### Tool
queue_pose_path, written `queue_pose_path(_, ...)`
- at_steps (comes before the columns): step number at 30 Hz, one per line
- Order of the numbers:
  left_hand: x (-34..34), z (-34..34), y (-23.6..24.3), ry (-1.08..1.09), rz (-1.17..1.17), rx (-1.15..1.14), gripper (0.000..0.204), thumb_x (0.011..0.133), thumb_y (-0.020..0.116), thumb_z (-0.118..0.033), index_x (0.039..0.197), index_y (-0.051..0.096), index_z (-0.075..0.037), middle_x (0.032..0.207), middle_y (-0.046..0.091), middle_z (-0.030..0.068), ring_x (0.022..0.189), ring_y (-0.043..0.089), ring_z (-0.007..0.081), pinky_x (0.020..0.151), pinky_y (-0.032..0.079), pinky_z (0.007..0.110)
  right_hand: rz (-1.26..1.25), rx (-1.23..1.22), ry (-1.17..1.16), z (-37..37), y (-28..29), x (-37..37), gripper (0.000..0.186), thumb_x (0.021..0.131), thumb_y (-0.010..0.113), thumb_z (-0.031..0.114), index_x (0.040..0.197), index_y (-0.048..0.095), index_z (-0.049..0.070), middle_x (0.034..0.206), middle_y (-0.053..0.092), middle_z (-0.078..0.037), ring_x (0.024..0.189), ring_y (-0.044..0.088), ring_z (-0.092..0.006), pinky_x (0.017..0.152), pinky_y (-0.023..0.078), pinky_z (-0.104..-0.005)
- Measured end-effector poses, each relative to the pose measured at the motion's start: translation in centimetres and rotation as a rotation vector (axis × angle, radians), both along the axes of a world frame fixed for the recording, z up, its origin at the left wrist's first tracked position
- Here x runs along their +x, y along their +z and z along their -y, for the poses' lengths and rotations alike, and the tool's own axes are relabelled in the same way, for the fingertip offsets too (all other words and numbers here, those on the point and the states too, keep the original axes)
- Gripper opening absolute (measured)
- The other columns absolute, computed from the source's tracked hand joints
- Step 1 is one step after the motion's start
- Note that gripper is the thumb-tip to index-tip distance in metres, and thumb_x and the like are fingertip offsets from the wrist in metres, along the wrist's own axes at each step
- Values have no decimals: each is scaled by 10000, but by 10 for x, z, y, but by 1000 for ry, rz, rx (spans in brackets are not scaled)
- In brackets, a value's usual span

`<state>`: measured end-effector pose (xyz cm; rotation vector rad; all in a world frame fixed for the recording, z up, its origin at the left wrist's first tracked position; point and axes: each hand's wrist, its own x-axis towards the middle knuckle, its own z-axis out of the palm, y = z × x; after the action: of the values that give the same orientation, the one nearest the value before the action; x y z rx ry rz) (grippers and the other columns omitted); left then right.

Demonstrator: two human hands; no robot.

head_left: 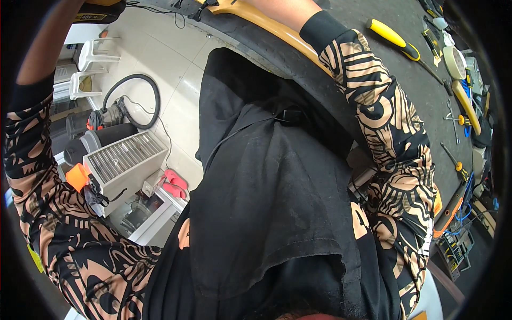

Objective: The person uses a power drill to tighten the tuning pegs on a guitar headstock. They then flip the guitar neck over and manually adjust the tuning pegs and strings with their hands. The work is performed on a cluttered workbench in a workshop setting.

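Left arm: the left forearm [40,58] rises along the frame's edge toward 11 o'clock; the patterned sleeve ends at a black cuff, and the hand itself is cut off by the rim, so whether it is wide, narrow or holding cannot be told.
Right arm: the right forearm [368,90] in the same black-and-tan patterned sleeve climbs toward 12 o'clock; the hand is out of the picture past the top edge, its grip cannot be told.
Wooden piece: a long curved tan wooden piece [277,29] lies on the dark workbench [373,58] at 12 o'clock, running under the right wrist; whether the hand touches it is hidden.
Black cloth: a black garment [266,176] hangs from the person's chest and fills the centre, touching the bench edge.
Screwdriver: a yellow-handled screwdriver [394,40] lies on the bench at 1 o'clock, near the right sleeve but apart from it.
Tool clutter: small tools, a tape roll [454,61] and a wooden handle [466,104] crowd the bench at 2 to 3 o'clock.
Floor side: at 9 o'clock stand a grey ribbed box [125,160], a black hose loop [133,98] and white plastic chairs [88,66] on pale tiles.
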<state>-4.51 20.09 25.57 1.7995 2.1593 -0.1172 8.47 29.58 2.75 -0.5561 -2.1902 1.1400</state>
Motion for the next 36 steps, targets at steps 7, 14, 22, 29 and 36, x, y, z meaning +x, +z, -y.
queue_pose_path(7,1,1,1,-5,-10,8,479,831,929,-240,1202,768,16,876,747,60,640,639,131,580,537,284,-2,7,-13,1,2,4,237,943,713,101,1091,712,-85,1004,752,-285,978,744,-426,875,576,-451)
queue_pose_path(14,-1,4,2,-2,-12,13,463,825,924,-220,1192,774,18,875,752,64,643,643,132,583,539,286,-26,-5,-14,1,1,2,245,940,720,103,1096,719,-86,1023,765,-277,1001,750,-420,893,580,-448)
queue_pose_path(22,-1,9,5,6,-9,15,445,817,917,-197,1180,780,21,875,757,69,646,647,134,586,542,288,32,20,-97,1,5,-7,242,931,750,110,1084,730,-77,1041,771,-283,1031,751,-437,915,585,-466)
queue_pose_path(29,-3,17,7,23,-4,19,429,810,911,-177,1169,786,23,874,762,74,648,650,135,589,544,289,30,-19,-100,8,13,-10,253,936,792,113,1096,736,-75,1058,776,-288,1061,758,-430,927,587,-468)
queue_pose_path(36,-5,21,11,42,9,23,415,804,905,-156,1159,792,25,874,767,78,650,654,136,591,546,291,-3,20,-107,13,21,-9,242,950,778,104,1117,740,-67,1086,772,-290,1077,741,-446,941,576,-477)
